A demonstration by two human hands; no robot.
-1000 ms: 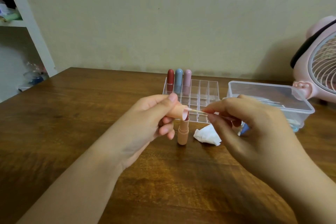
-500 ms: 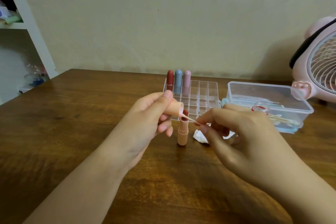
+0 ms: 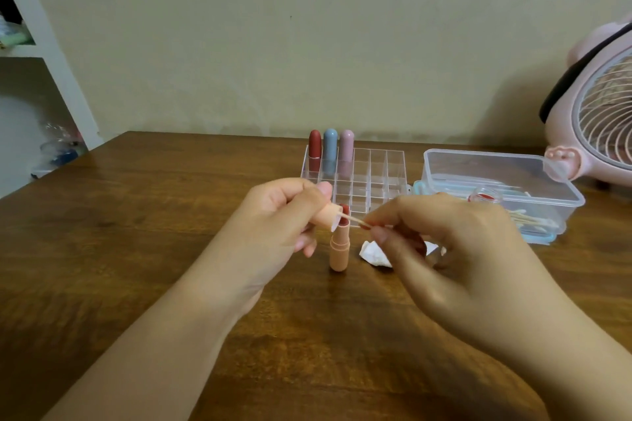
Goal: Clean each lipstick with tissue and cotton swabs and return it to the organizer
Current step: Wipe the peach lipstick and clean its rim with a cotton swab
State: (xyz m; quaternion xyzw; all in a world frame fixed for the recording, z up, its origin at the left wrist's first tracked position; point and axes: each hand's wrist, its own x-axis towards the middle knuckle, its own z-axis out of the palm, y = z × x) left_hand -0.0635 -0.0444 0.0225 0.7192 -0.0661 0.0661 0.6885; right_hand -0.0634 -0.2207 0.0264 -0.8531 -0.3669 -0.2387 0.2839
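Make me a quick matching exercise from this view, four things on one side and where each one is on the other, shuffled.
Things:
1. peach cap
2. cotton swab
3. open lipstick
4. blue lipstick

Places:
A. standing on the table between the hands
B. in the grip of the left hand
C. in the organizer's back row
D. pinched in the right hand

Pairs: 1-B, 2-D, 3-A, 4-C

- A home room, likely a bedroom or living space.
- Wooden table point(image 3: 136, 249) against a plain painted wall point(image 3: 307, 27).
- White shelf point(image 3: 51, 55) holding household clutter.
- Pink desk fan point(image 3: 602, 120) and clear lipstick organizer point(image 3: 369, 174).
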